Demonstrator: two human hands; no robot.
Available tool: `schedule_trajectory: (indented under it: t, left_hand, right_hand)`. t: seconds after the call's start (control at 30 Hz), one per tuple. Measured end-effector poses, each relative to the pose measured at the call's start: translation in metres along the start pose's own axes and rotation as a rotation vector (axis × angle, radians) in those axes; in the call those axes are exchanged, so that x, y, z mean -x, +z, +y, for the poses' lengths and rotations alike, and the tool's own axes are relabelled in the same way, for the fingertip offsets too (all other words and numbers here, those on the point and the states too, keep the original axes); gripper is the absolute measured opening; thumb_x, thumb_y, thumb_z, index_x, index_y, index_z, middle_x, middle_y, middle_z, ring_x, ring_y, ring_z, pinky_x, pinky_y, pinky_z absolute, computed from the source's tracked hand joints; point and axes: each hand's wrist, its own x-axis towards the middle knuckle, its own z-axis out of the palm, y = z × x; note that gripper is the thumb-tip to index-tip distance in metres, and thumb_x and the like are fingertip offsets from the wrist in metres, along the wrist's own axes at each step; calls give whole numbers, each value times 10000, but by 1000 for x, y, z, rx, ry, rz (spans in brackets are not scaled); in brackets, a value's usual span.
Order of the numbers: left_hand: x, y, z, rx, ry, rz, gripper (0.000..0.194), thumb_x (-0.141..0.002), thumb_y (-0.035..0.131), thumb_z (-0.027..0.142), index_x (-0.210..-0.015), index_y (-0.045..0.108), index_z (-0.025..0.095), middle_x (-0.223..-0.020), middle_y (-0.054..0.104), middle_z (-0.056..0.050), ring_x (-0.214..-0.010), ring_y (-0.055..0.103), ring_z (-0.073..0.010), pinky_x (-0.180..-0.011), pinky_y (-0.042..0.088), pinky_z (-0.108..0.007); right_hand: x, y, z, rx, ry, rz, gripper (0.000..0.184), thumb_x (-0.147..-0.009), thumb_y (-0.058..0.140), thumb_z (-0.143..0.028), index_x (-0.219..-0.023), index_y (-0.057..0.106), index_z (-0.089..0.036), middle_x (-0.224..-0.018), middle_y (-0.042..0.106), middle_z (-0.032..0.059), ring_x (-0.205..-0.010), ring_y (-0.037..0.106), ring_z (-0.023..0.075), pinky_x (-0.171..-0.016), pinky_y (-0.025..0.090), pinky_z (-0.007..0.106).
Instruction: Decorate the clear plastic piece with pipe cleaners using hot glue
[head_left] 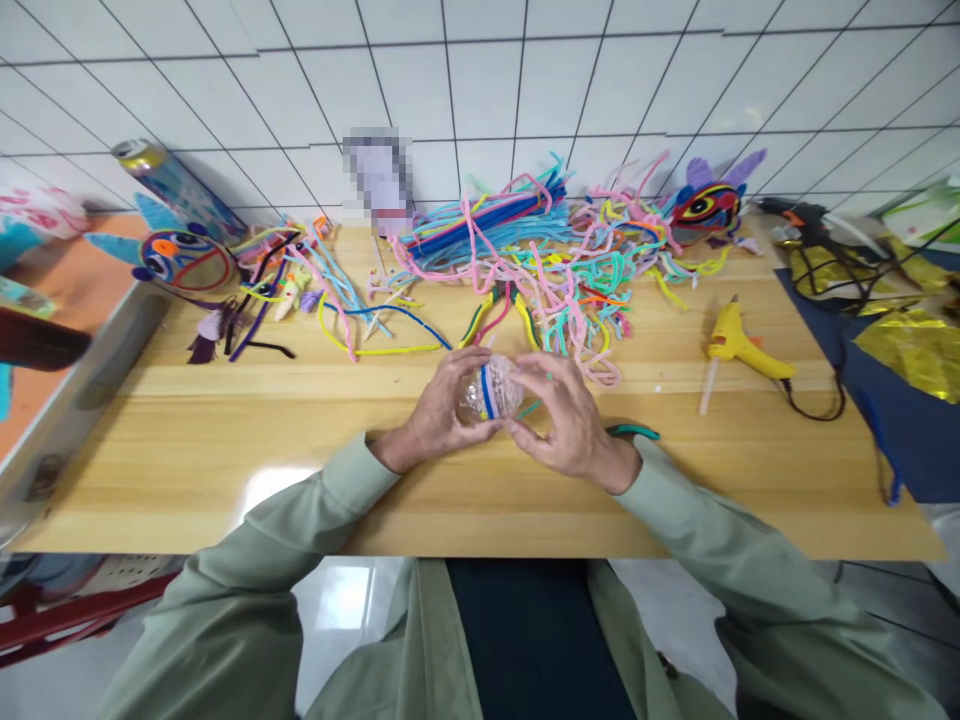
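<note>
Light glints on the clear ball (512,390) that my left grip (442,405) clamps at one end and my right grip (566,415) at the other, over the desk (480,505), well to the left of the yellow glue gun (726,332). It looks roundish, so I cannot tell a long axis, but one end points toward the glue gun and the blue band (489,390) crosses its middle, leaning slightly. Its walls look see-through and crinkled, with a pale stripe beside the band.
</note>
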Motion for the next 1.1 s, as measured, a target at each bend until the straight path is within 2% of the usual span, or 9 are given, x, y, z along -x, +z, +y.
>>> schedule_trajectory:
  t: [0.13, 0.23, 0.37, 0.53, 0.63, 0.73, 0.83, 0.97, 1.1]
  left_hand:
    - [-1, -2, 1, -5, -58, -18, 754, -918, 840, 481, -1513, 462, 216, -1448, 631, -185, -1424, 613, -340, -1187, 537, -595]
    - [0, -2, -1, 8, -73, -17, 771, -901, 856, 473, -1515, 459, 224, -1455, 623, -181, -1428, 606, -343, -1196, 533, -594]
    - [3, -2, -3, 65, -98, -15, 781, -881, 880, 403, -1521, 466, 233, -1471, 601, -181, -1438, 589, -354, -1195, 535, -589]
    - [3, -3, -3, 93, -95, -17, 827, -868, 902, 365, -1545, 445, 241, -1486, 584, -187, -1438, 591, -361, -1208, 532, -590]
    - [1, -3, -2, 78, -90, -24, 839, -860, 909, 366, -1545, 436, 261, -1481, 589, -177, -1428, 601, -361, -1204, 535, -595]
    - [1, -3, -3, 76, -84, -13, 826, -861, 909, 359, -1536, 444, 256, -1481, 588, -179, -1434, 600, -363, -1203, 538, -595]
    - [1, -1, -4, 79, -72, 5, 810, -870, 903, 362, -1533, 451, 249, -1484, 586, -184, -1436, 602, -359, -1199, 545, -587]
    - [2, 2, -7, 64, -47, 19, 827, -858, 910, 373, -1537, 456, 244, -1477, 599, -185, -1424, 610, -364, -1198, 541, -594]
    - [2, 3, -8, 68, -52, 16, 836, -850, 912, 374, -1541, 459, 249, -1493, 602, -185, -1438, 605, -371, -1204, 532, -602]
  right_hand:
    - [5, -9, -8, 13, -54, 118, 404, -970, 721, -186, -1355, 676, -302, -1193, 765, 106, -1118, 743, 312, -982, 618, 533]
    - [7, -14, -5, -139, 211, 208, 235, -993, 692, -182, -1201, 717, -287, -1126, 789, 90, -1062, 769, 274, -953, 638, 491]
    - [7, -15, 10, -564, 613, 273, 143, -996, 691, -280, -1138, 687, -273, -1059, 809, 53, -992, 808, 235, -889, 667, 431]
    - [2, -15, 18, -719, 747, 265, 252, -845, 839, -264, -1075, 739, -278, -1031, 800, 6, -948, 780, 180, -875, 643, 332]
    - [2, -28, 16, -586, 709, 196, 173, -860, 845, -282, -1014, 767, -271, -934, 792, -8, -864, 764, 167, -804, 629, 294]
    - [17, -56, 13, -276, 597, -43, 131, -968, 767, -337, -1077, 782, -267, -1008, 823, 39, -939, 796, 229, -867, 650, 382]
    - [53, -83, 7, 126, 425, -297, 401, -956, 791, -383, -1330, 729, -255, -1363, 773, 136, -1305, 720, 363, -1115, 582, 568]
    - [111, -97, 0, 445, 329, -456, 802, -969, 758, -473, -1657, 456, -193, -1567, 621, 237, -1468, 585, 443, -1183, 507, 678]
    - [132, -97, 2, 508, 323, -464, 733, -1063, 617, -461, -1709, 369, -220, -1581, 601, 224, -1458, 577, 413, -1150, 523, 641]
